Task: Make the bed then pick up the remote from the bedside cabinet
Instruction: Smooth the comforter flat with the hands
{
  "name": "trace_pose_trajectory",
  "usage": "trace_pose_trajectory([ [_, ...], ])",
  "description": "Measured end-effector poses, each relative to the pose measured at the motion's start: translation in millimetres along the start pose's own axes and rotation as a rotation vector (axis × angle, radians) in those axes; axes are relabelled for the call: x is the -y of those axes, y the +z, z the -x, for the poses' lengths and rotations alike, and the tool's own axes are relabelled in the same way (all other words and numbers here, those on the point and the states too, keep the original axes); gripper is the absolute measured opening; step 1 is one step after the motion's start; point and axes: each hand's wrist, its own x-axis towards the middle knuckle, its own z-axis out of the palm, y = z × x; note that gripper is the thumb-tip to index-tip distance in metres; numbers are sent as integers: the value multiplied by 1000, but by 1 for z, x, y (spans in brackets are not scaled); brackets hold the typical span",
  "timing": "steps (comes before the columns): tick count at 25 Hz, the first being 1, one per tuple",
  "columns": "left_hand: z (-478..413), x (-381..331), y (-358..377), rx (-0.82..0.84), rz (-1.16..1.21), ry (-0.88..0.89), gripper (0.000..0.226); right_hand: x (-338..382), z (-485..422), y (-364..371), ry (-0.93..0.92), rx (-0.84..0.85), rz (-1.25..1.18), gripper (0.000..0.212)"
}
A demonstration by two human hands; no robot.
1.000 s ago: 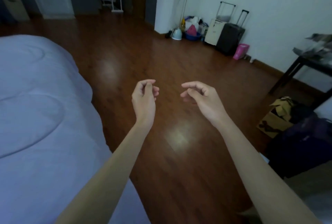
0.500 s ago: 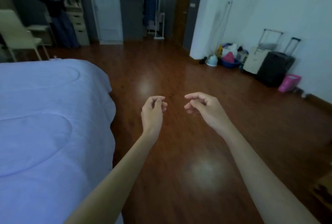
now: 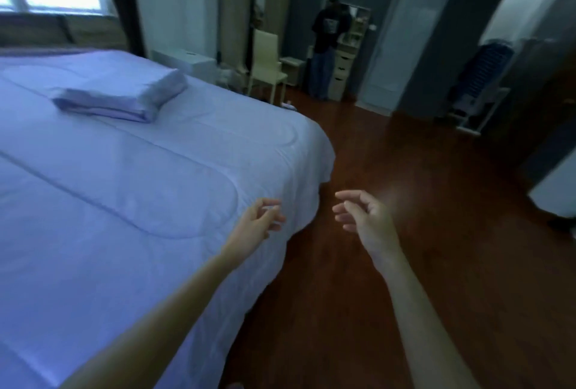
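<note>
Head view shows the bed (image 3: 124,170) spread smooth, a folded blanket (image 3: 124,95) resting on top, likely awaiting placement. Left hand (image 3: 255,223) and right hand (image 3: 361,217) hover loosely curled, empty. Remote and cabinet aren't visible.

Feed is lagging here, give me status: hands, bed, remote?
Left hand and right hand open, empty. Duvet spread smooth, folded blanket lying on it. Remote not visible. Floor ahead unobstructed.
</note>
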Motion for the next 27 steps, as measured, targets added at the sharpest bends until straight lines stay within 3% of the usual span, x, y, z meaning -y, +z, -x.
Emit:
trace_pose_trajectory([
  [4, -84, 21, -46, -241, 11, -66, 20, -3, -109, 56, -45, 212, 16, 23],
  [11, -237, 30, -97, -427, -63, -112, 24, 13, -274, 122, -116, 441, 98, 21],
  [15, -276, 64, -114, -332, -318, -172, 23, 8, -346, 161, -76, 502, 107, 21],
  [17, -279, 103, -128, -174, -596, -228, 26, -4, -379, 196, -52, 614, 116, 22],
  [19, -275, 146, -140, -140, -808, -291, 34, -18, -407, 233, -48, 743, 145, 22],
  [24, -289, 191, -165, -667, -860, -371, 38, -57, -467, 327, -51, 1038, 227, 21],
  [27, -330, 189, -189, -763, -889, -411, 46, -85, -495, 375, -22, 1111, 216, 22],
])
